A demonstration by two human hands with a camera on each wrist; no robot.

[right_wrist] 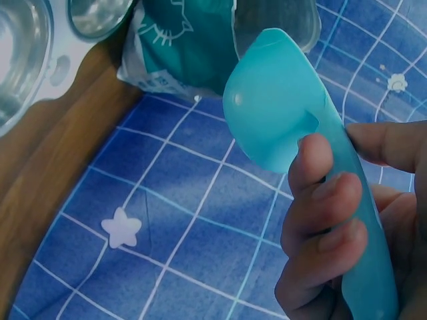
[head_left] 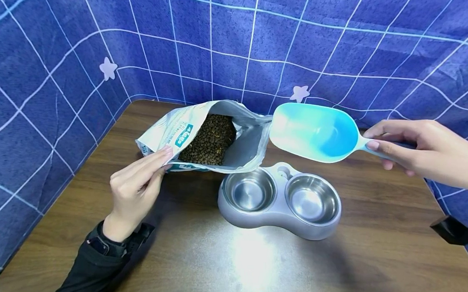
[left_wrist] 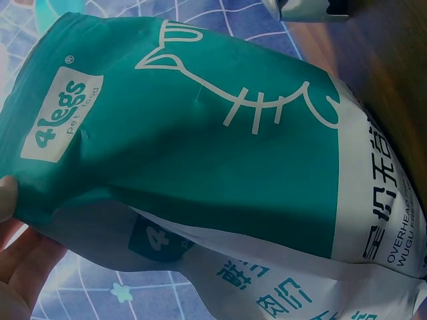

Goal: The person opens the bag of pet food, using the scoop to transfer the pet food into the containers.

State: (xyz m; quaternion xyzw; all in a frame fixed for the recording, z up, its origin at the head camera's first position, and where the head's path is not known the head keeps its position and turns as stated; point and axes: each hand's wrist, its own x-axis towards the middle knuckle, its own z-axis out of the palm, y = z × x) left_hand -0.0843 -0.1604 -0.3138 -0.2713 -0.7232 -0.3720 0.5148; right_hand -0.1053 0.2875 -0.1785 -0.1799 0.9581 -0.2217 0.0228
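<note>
A pet food bag [head_left: 160, 127] lies tilted with its mouth gaping to the right, brown kibble [head_left: 208, 140] showing inside. My left hand [head_left: 139, 190] pinches the bag's near edge between thumb and fingers. The left wrist view shows the bag's green printed side [left_wrist: 220, 140] and part of the hand [left_wrist: 27, 267]. My right hand [head_left: 418, 147] grips the handle of a light blue scoop [head_left: 317, 132]. The scoop's bowl holds no kibble, and its front edge is at the bag's mouth. Curled fingers around the handle show in the right wrist view.
A grey double pet bowl [head_left: 279, 209] with two bare steel dishes stands on the wooden table [head_left: 174, 256], just in front of the bag and scoop. Blue checked cloth [head_left: 230, 45] hangs behind. A black object [head_left: 450, 229] juts in at the right edge.
</note>
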